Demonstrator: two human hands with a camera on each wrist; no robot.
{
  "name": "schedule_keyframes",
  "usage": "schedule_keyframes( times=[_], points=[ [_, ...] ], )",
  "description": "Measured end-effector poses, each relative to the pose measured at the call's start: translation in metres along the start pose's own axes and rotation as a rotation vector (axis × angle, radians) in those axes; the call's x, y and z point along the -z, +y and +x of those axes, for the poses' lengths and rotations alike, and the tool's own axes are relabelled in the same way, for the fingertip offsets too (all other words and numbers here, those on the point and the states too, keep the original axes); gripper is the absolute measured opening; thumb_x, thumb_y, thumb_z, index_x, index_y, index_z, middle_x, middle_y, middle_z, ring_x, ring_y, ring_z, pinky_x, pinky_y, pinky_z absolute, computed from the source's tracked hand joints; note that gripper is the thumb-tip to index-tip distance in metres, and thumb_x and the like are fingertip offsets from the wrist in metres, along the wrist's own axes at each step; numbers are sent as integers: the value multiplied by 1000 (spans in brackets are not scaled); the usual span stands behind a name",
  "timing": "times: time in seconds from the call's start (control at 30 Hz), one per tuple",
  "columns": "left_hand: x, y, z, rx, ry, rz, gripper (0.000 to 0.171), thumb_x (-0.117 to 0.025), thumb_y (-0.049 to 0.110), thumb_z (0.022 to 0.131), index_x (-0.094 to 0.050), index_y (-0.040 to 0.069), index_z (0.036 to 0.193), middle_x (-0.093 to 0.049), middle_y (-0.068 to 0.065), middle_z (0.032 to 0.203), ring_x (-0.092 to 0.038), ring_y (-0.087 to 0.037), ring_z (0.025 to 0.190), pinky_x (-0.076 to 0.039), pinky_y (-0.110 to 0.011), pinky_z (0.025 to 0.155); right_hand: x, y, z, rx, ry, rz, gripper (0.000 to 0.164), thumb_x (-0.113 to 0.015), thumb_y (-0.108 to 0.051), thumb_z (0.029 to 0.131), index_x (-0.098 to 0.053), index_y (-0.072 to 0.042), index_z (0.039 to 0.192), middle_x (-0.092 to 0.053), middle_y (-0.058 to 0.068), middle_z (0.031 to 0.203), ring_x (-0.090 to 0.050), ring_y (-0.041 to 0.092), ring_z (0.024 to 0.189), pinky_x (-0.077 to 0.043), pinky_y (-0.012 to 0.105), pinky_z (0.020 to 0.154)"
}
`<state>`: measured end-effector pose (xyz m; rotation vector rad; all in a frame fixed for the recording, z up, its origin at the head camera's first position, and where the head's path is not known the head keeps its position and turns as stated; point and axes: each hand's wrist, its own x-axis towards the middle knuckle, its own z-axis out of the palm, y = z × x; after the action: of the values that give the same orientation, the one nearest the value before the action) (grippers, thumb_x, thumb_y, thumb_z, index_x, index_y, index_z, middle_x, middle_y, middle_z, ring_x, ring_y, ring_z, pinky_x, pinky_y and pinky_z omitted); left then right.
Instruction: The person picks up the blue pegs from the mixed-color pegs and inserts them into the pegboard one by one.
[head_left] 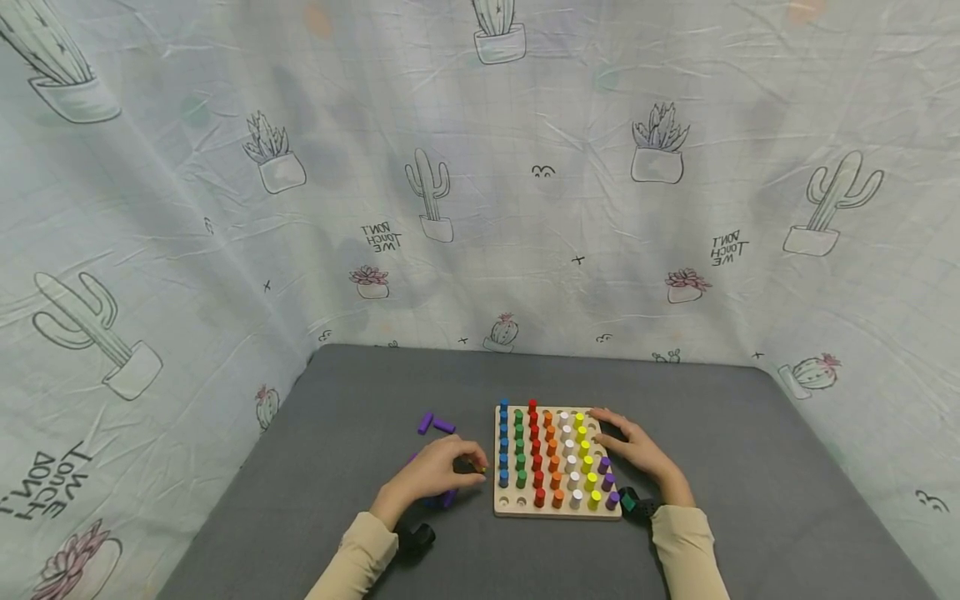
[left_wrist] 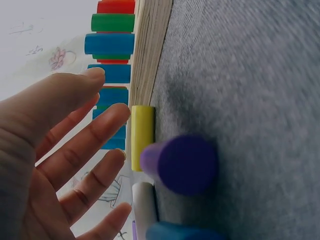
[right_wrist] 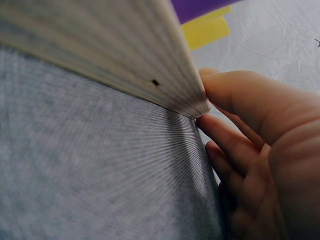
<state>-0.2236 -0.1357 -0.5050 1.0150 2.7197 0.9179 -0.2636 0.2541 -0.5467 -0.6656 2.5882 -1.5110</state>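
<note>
In the head view a square wooden pegboard (head_left: 555, 514) lies on the table, with columns of blue, green, red, orange, white, yellow and purple pegs standing in it. My left hand (head_left: 435, 468) is just left of the board, fingers apart and loosely bent, holding nothing. Beside those fingers in the left wrist view lie a yellow peg (left_wrist: 143, 137), a purple peg (left_wrist: 187, 165), a white peg (left_wrist: 144, 207) and a blue peg (left_wrist: 180, 231). My right hand (head_left: 637, 450) holds the board's right edge near the far corner, thumb (right_wrist: 235, 90) at its upper edge and a finger lower down.
Two purple pegs (head_left: 442, 426) lie on the grey table (head_left: 360, 392) beyond my left hand. More loose pegs (head_left: 448, 498) are partly hidden under that hand. Black wrist devices (head_left: 416, 540) sit at both wrists. A cactus-print cloth (head_left: 480, 275) hangs behind the table.
</note>
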Motion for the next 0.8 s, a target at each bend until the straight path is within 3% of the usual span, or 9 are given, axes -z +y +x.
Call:
schedule_keyframes(
  times=[0.4, 0.8],
  points=[
    [6, -7, -10, 28, 5, 24, 15, -69, 36, 83, -65, 27, 95, -62, 21, 90, -54, -2, 89, -46, -29, 78, 1, 0, 0, -3, 1, -2, 49, -57, -21, 93, -43, -8, 137, -33, 22, 145, -12, 48, 136, -13, 68, 102],
    [14, -15, -22, 16, 58, 96, 15, -68, 36, 84, -66, 26, 94, -62, 21, 90, -54, -3, 87, -45, -33, 79, 1, 0, 0, 3, -1, -1, 48, -56, -21, 93, -43, -8, 137, -33, 22, 145, -12, 48, 136, -12, 68, 102]
  ],
)
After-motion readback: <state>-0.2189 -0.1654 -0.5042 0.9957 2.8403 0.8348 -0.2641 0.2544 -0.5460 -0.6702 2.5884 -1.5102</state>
